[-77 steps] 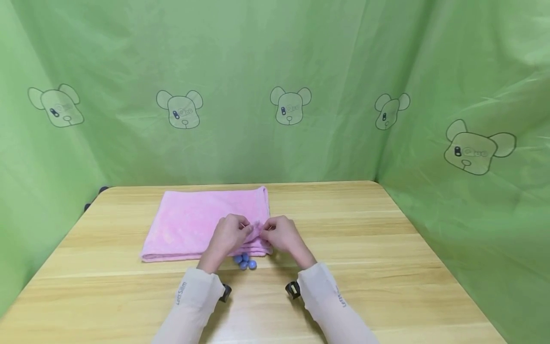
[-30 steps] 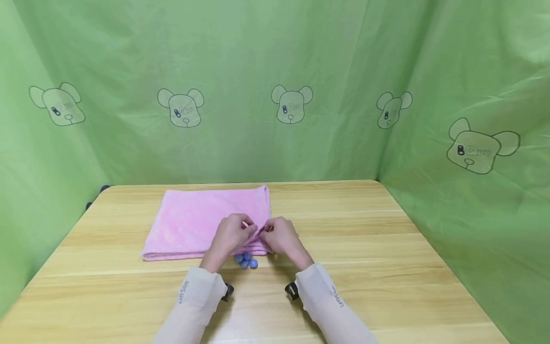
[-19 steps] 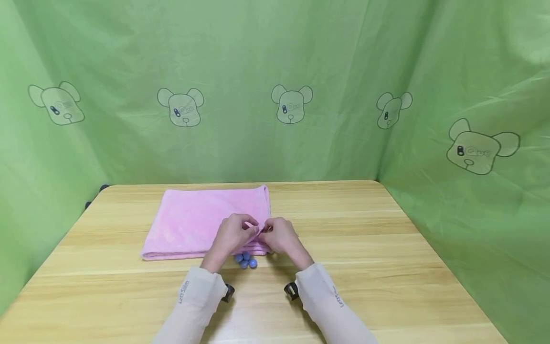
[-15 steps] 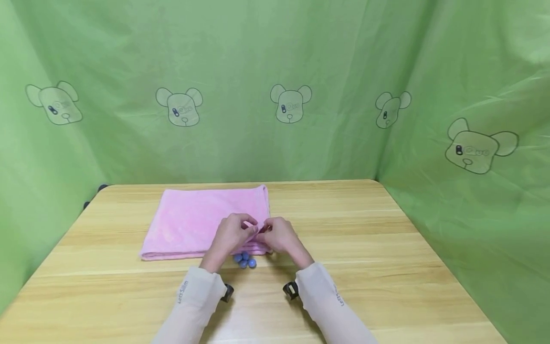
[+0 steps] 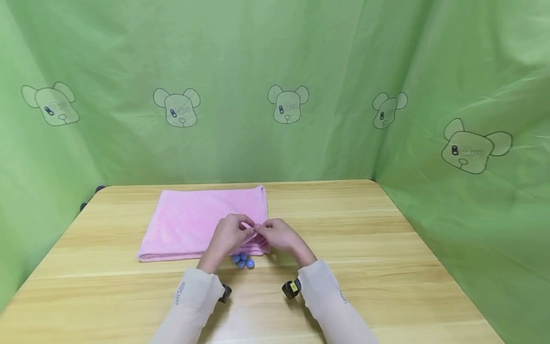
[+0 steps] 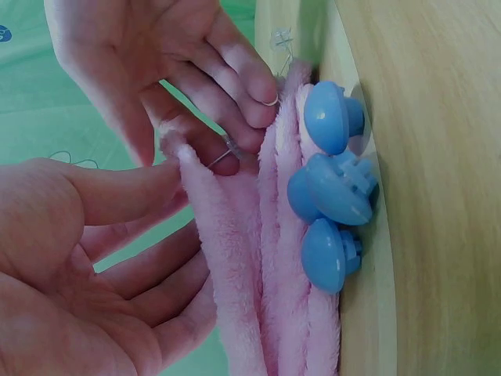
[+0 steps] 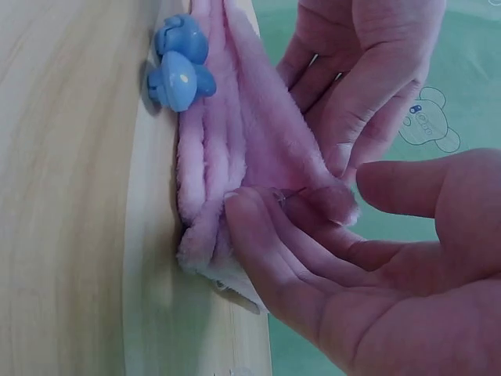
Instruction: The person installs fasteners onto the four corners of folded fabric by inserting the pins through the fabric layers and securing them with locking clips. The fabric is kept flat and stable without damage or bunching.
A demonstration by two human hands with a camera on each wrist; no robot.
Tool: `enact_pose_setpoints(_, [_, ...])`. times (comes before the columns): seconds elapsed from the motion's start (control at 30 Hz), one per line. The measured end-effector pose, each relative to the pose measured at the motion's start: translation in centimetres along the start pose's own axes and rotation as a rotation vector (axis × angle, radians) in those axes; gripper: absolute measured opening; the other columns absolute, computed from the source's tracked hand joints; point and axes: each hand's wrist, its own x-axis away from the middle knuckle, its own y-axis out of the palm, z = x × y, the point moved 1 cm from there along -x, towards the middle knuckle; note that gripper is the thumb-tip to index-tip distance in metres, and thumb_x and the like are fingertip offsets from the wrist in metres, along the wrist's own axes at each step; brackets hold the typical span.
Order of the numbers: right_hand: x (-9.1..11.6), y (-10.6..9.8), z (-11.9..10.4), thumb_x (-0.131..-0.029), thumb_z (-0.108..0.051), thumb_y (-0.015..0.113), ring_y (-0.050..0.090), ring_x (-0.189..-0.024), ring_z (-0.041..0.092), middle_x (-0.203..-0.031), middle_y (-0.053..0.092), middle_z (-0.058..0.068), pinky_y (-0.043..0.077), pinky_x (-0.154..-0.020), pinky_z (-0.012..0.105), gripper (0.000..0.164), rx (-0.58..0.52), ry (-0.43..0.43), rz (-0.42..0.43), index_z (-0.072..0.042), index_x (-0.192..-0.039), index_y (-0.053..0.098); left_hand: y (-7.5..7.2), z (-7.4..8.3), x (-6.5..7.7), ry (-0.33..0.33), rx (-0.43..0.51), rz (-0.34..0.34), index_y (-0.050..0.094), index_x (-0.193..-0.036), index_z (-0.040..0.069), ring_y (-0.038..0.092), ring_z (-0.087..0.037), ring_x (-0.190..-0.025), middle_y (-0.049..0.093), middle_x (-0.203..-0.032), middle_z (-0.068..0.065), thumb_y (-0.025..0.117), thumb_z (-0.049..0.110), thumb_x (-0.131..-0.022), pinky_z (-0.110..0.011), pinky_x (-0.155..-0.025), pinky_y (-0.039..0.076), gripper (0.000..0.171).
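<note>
In the head view, a folded pink fleece blanket (image 5: 193, 220) lies on the table, its near right corner lifted between both hands. My left hand (image 5: 230, 232) pinches the blanket's raised edge between thumb and fingers. The right hand (image 5: 281, 235) is at the same corner, fingers bent behind the cloth. At its fingers sits a thin metal pin with a clear base (image 6: 232, 147), the needle pointing toward the cloth edge; the right thumb is close to that edge. Blue mushroom-shaped clip caps (image 6: 325, 254) lie in a small cluster against the blanket's front folds.
A small clear piece (image 6: 282, 37) rests on the wooden table (image 5: 343, 229) beyond the corner. Green curtains (image 5: 232, 57) with printed bear heads enclose the table's back and sides. Black wrist cameras (image 5: 291, 288) sit under both sleeves.
The right hand's fingers have shifted left, closer to the left fingertips, and its wrist has turned a little. The left hand keeps its pinch, and the blue caps stay put.
</note>
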Motion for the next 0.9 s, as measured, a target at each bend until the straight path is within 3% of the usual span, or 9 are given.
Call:
enact_pose_setpoints(0.13, [-0.05,0.29,0.03,-0.103,-0.019,0.048,0.065,-0.072,0.026,-0.082,0.068,0.016,0.057,-0.069,0.04,0.033,-0.061,0.027,-0.004,0.007,-0.092,0.065,0.09,-0.06,0.03,-0.013,0.001,-0.014,0.074,-0.095,0.013,0.064,-0.016,-0.069,0.071,-0.082,-0.005,0.075,0.014,-0.084,-0.038,-0.068,0.055,0.011])
enact_pose_setpoints(0.63, [-0.3,0.56,-0.25,-0.098,-0.013,0.054,0.065,-0.069,0.028,-0.078,0.068,0.014,0.056,-0.063,0.035,0.022,-0.011,0.045,0.088,0.003,-0.086,0.062,-0.09,0.27,-0.03,-0.025,-0.017,-0.037,0.074,-0.095,0.013,0.063,-0.016,-0.069,0.071,-0.079,-0.003,0.077,0.012,-0.081,-0.037,-0.066,0.054,0.014])
enact_pose_setpoints(0.9, [-0.41,0.74,-0.01,-0.097,-0.012,0.055,0.066,-0.067,0.025,-0.077,0.068,0.014,0.057,-0.065,0.039,0.019,-0.021,0.061,0.102,0.003,-0.086,0.062,-0.01,0.42,0.08,-0.038,-0.02,-0.041,0.074,-0.095,0.012,0.063,-0.014,-0.067,0.07,-0.078,-0.002,0.077,0.009,-0.08,-0.035,-0.065,0.055,0.016])
